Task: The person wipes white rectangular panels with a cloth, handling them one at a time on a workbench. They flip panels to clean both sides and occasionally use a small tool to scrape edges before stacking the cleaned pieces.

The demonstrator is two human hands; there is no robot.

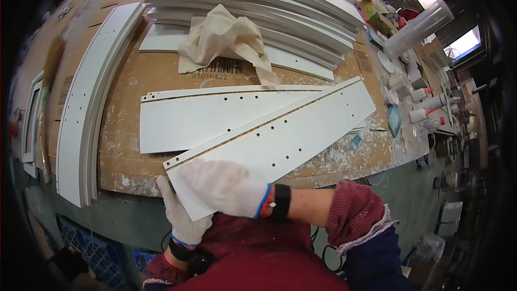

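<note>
A long white board [280,129] with drilled holes and a groove along its far edge lies slantwise in front of me. Its near left end juts past the table edge. My left hand [186,218], in a white knitted glove, grips that end, the fingers partly hidden beneath it. On the board's top face near the same end rests my gloved right hand [223,188]; its fingers are blurred, and I cannot tell whether anything is under them. A second white board [188,116], also drilled and grooved, lies partly under the first.
Several white boards are stacked [253,0] at the back, with a crumpled cream cloth [223,37] in front. More boards [89,102] and a brush [48,91] lie at the left. Cardboard [129,172] covers the table. Bottles with red caps [423,114] stand at the right.
</note>
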